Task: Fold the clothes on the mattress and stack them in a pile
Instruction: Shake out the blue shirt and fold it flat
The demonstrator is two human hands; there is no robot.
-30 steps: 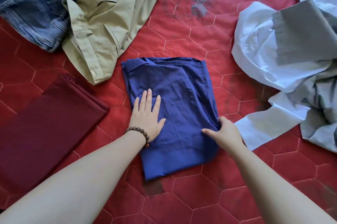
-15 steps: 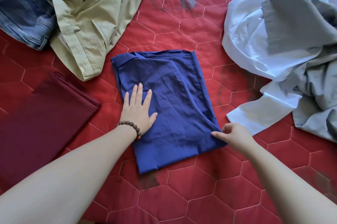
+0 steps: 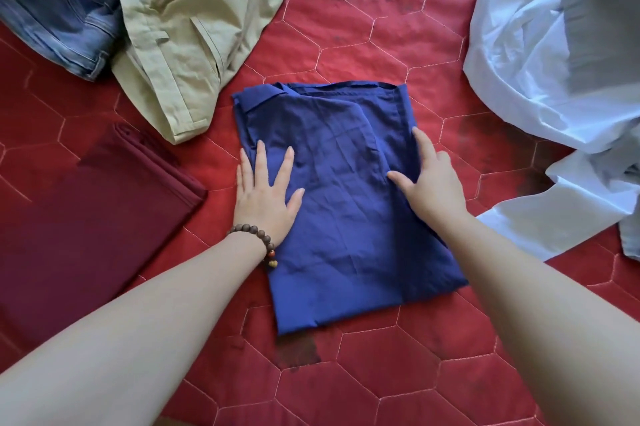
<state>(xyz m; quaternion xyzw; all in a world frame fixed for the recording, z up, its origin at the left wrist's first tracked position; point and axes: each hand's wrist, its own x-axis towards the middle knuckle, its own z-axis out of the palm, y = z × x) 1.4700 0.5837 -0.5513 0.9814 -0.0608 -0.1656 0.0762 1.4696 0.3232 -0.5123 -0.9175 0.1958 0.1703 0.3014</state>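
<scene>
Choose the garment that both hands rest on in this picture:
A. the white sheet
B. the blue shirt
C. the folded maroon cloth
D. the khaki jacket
B: the left hand and the right hand both lie flat on the blue shirt in the middle of the mattress.
</scene>
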